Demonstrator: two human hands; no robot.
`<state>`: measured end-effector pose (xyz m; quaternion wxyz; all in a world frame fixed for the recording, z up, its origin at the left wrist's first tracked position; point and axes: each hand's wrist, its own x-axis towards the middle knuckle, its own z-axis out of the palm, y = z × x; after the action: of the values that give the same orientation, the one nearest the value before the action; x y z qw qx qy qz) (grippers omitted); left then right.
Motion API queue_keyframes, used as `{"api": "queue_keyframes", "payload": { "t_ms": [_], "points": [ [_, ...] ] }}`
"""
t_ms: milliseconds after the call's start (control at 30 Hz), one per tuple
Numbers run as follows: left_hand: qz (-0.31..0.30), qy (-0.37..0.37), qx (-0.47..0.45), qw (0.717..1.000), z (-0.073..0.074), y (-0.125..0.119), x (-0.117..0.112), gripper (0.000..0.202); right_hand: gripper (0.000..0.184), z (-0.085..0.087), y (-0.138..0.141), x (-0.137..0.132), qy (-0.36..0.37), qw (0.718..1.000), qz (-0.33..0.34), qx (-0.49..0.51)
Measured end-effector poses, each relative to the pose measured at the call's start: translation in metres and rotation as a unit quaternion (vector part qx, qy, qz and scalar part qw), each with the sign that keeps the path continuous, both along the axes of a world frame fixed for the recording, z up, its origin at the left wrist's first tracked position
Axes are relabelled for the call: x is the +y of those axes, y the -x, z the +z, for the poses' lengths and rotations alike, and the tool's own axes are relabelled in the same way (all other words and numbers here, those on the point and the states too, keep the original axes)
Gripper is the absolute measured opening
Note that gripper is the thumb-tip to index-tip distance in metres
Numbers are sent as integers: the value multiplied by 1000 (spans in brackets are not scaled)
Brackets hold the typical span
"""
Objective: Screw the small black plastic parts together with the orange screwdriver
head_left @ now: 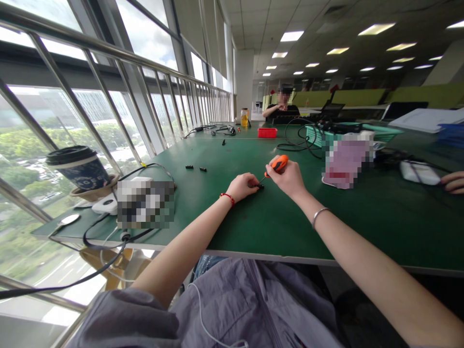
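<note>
My right hand (288, 178) is closed round an orange-handled screwdriver (278, 163), its thin shaft pointing down and left. The tip meets a small black part (259, 185) on the green table (261, 222). My left hand (242, 186), with a red string on the wrist, is curled shut and pinches that small black part against the table. The two hands nearly touch. Two more small black parts (195, 168) lie further away to the left.
A lidded paper coffee cup (80, 170) and cables sit at the table's left corner by the window railing. A red box (267, 132), a yellow bottle (244, 117) and black cables lie further back. Another person sits at the far end; someone's hand (453, 182) rests at the right edge.
</note>
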<state>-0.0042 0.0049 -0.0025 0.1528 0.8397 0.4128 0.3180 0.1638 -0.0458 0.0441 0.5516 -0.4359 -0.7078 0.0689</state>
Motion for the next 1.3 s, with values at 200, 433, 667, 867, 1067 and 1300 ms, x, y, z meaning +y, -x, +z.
{"api": "queue_keyframes", "payload": {
  "t_ms": [200, 433, 667, 867, 1067, 1300],
  "points": [
    [2, 0, 1, 1000, 0, 0, 1, 10, 21, 0, 0, 0, 3, 1000, 0, -3],
    [6, 1, 5, 1000, 0, 0, 0, 11, 13, 0, 2, 0, 12, 1000, 8, 27],
    [49, 1, 20, 999, 3, -5, -6, 11, 37, -2, 2, 0, 22, 999, -31, 27],
    [45, -3, 18, 999, 3, -6, -7, 10, 24, 4, 5, -6, 22, 999, -45, 13],
    [45, -2, 20, 999, 3, -5, -5, 10, 27, 2, 6, -7, 3, 999, -32, 24],
    [39, 0, 15, 999, 4, -5, -7, 10, 25, 4, 4, -7, -4, 998, -59, 28]
  ]
}}
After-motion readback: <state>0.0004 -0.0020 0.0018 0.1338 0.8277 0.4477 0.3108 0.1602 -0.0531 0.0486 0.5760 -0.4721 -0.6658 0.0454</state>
